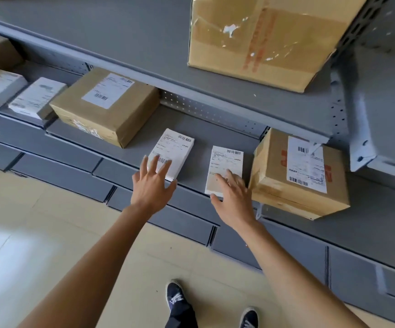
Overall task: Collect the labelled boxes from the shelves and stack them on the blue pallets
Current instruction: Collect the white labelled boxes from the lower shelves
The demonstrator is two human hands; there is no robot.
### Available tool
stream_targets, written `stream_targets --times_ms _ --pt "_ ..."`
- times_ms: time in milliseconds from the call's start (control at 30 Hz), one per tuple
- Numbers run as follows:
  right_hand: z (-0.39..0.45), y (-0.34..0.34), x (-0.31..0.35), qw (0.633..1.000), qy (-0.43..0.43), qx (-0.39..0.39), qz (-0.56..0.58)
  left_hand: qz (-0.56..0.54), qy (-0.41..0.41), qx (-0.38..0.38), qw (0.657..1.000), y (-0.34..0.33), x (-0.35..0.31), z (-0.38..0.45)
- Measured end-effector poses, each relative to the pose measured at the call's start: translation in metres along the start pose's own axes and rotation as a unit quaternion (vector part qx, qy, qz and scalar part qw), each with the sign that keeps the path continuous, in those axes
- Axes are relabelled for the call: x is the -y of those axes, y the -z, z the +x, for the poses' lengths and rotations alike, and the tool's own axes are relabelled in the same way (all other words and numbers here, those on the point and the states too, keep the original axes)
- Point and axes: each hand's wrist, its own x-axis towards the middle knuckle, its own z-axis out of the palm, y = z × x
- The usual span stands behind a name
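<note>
Dark shoes [212, 304] are standing below as the left hand [152, 185] and right hand [233, 197], fingers spread and grasping nothing yet, are reaching two small white boxes [174, 153] [225, 169] at twelve o'clock on the grey shelf [215, 136] — each thumb is best hooking the near edge.

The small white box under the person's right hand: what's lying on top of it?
A shipping label with barcodes covers the top of the small white box, and the right hand has its fingers spread over the near end. The label's lower part is hidden beneath them.
</note>
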Motion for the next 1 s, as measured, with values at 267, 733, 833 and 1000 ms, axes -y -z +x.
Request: stream_targets --times_ms 267,733,833,1000 --pt "0.016 -0.034 0.003 0.997 -0.073 -0.027 -0.003 0.039 0.01 0.011 0.999 -0.02 0.009 0.043" --pt "0.011 -0.046 0.014 0.991 -0.072 -0.116 0.001 0.0 -0.019 -0.048 0.999 -0.025 0.026 0.03" --pt "0.0 -0.04 0.018 0.99 -0.039 -0.132 0.012 -0.002 -0.019 -0.067 0.998 -0.017 0.027 0.018" --pt "-0.025 -0.013 0.033 0.983 0.007 -0.18 0.047 -0.021 -0.02 -0.115 0.993 0.004 0.028 -0.016"
